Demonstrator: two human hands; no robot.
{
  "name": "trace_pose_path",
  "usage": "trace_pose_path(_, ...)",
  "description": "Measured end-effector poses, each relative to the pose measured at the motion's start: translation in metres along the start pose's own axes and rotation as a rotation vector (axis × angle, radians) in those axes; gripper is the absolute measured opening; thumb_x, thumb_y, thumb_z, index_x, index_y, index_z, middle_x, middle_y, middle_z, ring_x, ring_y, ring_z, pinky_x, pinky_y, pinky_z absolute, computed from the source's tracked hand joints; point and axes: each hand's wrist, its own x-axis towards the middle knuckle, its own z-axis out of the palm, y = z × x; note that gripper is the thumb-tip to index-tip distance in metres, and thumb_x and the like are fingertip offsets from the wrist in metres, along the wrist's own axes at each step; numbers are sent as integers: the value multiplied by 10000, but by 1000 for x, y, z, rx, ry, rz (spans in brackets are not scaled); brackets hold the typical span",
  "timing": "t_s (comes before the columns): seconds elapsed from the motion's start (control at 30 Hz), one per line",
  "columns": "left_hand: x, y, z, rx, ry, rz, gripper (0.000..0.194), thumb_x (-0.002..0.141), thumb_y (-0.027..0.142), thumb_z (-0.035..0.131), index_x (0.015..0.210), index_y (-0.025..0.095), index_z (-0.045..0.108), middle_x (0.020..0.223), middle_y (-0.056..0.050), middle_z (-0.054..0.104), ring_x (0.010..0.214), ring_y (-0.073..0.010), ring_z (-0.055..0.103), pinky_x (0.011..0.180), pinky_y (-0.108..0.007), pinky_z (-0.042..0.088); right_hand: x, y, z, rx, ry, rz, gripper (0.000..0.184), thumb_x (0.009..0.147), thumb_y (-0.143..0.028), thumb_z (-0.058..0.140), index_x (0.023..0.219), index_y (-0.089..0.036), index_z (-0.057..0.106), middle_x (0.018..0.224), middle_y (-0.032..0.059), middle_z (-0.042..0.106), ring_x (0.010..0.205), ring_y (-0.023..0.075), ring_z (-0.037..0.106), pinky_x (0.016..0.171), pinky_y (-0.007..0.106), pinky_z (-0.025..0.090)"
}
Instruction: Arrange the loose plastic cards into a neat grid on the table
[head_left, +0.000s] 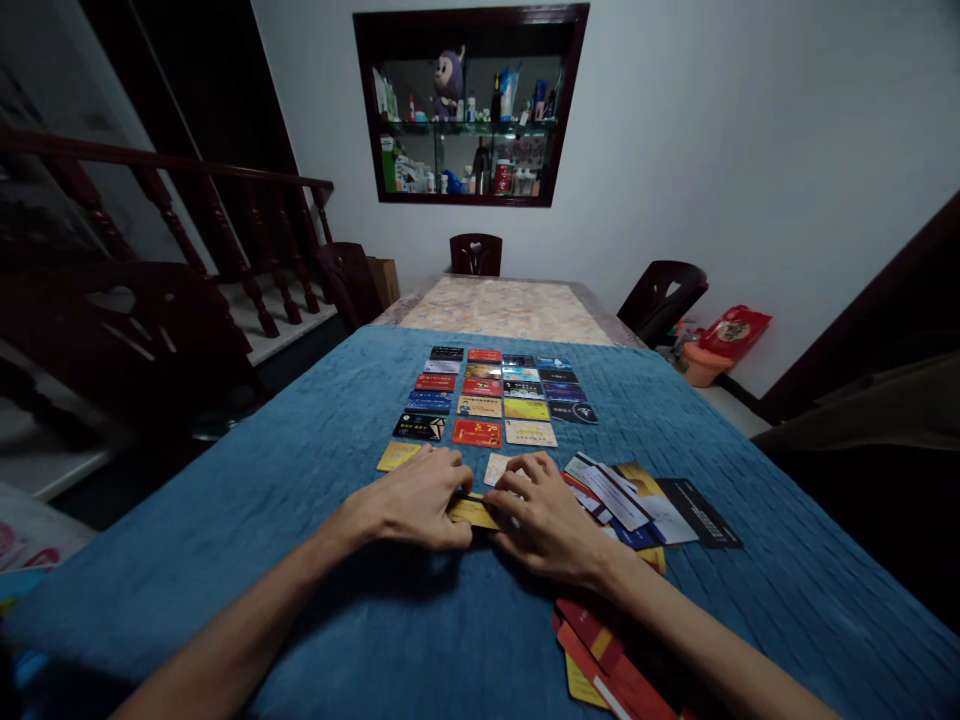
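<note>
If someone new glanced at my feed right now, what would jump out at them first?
Probably the neat grid of colourful cards on the blue cloth, just beyond the hands. Next, the yellow card held between the left hand and right hand, with loose cards strewn to the right. Farther back, the purple plush toy stands out on the wall shelf's upper level.

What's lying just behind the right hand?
Just behind the right hand, part of a pale card shows on the blue cloth. The hand covers some of it, so its full face cannot be seen.
</note>
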Motion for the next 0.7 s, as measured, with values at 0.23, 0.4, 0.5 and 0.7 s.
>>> trace_pose_path(0.23, 5, 6, 7, -138, 106, 12, 253, 837, 391, 574, 917, 174, 678, 925, -59, 629, 880, -213, 612, 815, -335, 474, 3, -3, 7, -2, 202, -3, 187, 910, -144, 505, 1018, -212, 642, 924, 62, 686, 971, 254, 479, 843, 440, 337)
trace_pose_path(0.4, 6, 5, 11, -250, 216, 54, 392, 816, 399, 651, 1126, 164, 597, 1123, -87, 633, 1034, -241, 588, 919, -387, 481, 1, -2, 3, 104, 320, 62, 126, 898, -131, 515, 946, -205, 605, 888, 54, 680, 913, 236, 497, 809, 403, 367)
trace_pose_path(0.5, 7, 3, 14, -321, 280, 46, 456, 816, 399, 653, 1199, 173, 549, 1168, -92, 626, 1026, -232, 595, 923, -396, 491, -1, -1, 0, 189, 353, 150, 130, 847, -123, 540, 927, -209, 596, 864, 56, 646, 887, 233, 516, 785, 380, 397)
trace_pose_path(0.7, 12, -2, 22, -366, 301, 46, 464, 764, 271, 646, 1204, 169, 538, 1035, -62, 636, 929, -206, 600, 868, -366, 504, -2, 1, 2, 320, 404, 258, 141, 784, -116, 565, 874, -212, 616, 860, 53, 623, 847, 223, 554, 759, 355, 426)
